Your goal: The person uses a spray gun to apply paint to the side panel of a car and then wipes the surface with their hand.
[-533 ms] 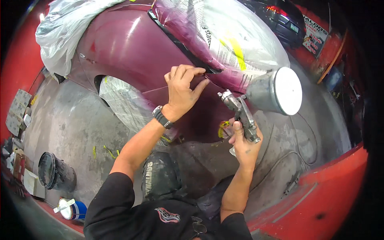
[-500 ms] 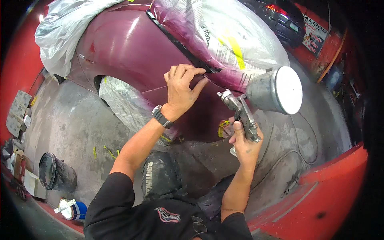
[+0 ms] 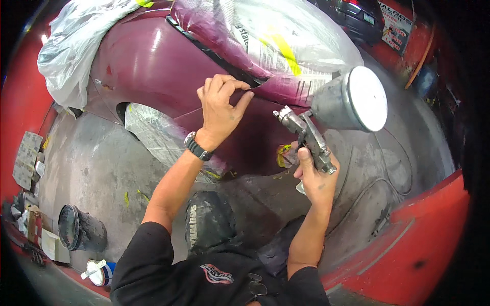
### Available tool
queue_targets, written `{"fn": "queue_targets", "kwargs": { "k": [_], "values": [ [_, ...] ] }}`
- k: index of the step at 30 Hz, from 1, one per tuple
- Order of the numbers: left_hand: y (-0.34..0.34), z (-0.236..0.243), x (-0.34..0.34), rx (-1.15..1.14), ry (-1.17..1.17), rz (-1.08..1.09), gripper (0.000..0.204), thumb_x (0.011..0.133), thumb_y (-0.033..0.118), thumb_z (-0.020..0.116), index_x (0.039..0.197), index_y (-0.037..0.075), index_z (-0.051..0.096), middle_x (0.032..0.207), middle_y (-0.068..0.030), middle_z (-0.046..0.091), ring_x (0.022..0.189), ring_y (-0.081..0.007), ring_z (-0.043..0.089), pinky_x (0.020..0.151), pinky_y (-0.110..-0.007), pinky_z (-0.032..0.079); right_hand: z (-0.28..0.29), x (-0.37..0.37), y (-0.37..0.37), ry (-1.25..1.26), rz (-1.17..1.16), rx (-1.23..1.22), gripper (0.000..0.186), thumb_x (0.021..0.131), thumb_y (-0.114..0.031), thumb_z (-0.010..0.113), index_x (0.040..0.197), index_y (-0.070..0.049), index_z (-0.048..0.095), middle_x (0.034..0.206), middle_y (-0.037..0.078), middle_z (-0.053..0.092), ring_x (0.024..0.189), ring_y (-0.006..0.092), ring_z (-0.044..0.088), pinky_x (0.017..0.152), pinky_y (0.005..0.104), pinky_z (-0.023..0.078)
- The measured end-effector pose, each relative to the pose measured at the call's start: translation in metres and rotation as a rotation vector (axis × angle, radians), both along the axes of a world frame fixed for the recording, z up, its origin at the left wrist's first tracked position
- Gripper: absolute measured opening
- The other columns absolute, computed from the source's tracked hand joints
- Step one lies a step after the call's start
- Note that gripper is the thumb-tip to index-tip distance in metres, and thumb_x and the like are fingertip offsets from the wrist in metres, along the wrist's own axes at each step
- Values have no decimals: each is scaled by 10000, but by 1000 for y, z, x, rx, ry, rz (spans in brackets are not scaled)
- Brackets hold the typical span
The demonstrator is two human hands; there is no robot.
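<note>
The left hand [image 3: 222,104] is positioned at the near side of a maroon car [image 3: 148,66], just beside the near end of a dark trim strip [image 3: 204,48]. Its thumb and index finger are brought almost together at the tips; the other fingers are curled. Whether anything is pinched between the tips cannot be told. A watch [image 3: 196,146] with a dark strap is fitted to the left wrist.

The right hand [image 3: 317,182] is closed around the handle of a metal spray gun [image 3: 305,133], with the thumb laid along the near end of the gun body. The spray gun is located to the right of the left hand, apart from it, with its nozzle end directed to the left and far. A grey cup [image 3: 331,106] is mounted on the far right side of the gun, tilted, with its white round end facing right.

Beyond the cup, masking sheeting [image 3: 316,43] with newsprint covers part of the car; a yellow tape strip [image 3: 285,51] crosses it. Further sheeting covers the wheel at left. On the floor [image 3: 112,163], a dark bucket [image 3: 84,229] stands near left.
</note>
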State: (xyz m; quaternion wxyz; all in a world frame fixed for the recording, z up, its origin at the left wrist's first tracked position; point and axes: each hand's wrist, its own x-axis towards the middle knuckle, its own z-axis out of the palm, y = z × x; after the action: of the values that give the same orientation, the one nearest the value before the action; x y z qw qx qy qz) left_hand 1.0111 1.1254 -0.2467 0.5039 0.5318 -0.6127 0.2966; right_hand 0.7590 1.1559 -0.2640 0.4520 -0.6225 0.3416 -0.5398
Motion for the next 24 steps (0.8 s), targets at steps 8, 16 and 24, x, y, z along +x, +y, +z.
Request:
{"fn": "queue_targets", "kwargs": {
  "k": [8,16,24],
  "values": [
    [-5,-1,0,-38,19,53,268,728,114,799,961,131,668,930,-15,603,901,-208,567,797,-374,377,1,1,-3,-10,-14,4,342,917,-292,746,1089,-3,685,811,14,684,530,48,525,484,217,429],
    [-4,-22,-10,16,-64,136,907,778,203,795,1510,-6,302,1576,-264,259,1463,-444,234,1173,-625,98,3,3,4,74,96,31,324,922,-261,726,1090,11,673,829,35,698,509,66,537,470,231,427],
    [-6,15,66,152,-91,345,936,930,433,595,1538,-103,127,1618,-318,71,1516,-460,37,1156,-667,4,5,10,13,38,99,-42,334,918,-287,729,1060,6,656,808,32,668,508,70,537,477,231,428]
  ]
}}
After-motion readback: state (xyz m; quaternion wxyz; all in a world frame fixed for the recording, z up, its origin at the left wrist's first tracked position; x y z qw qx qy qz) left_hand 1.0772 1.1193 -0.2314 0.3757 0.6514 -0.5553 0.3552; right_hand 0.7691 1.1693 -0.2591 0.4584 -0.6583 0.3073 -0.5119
